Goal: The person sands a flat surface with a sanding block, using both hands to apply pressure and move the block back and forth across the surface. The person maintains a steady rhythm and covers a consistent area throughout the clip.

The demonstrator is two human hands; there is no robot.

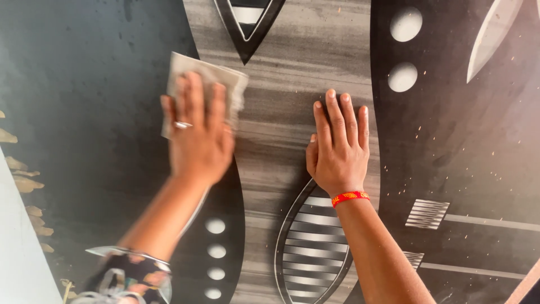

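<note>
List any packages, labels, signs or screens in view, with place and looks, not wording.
None of those in view.
Wristband: on the right hand's wrist, a thin red band with small yellow marks.
Decorated panel: under both hands, grey streaks with black shapes and white dots, no label.
</note>
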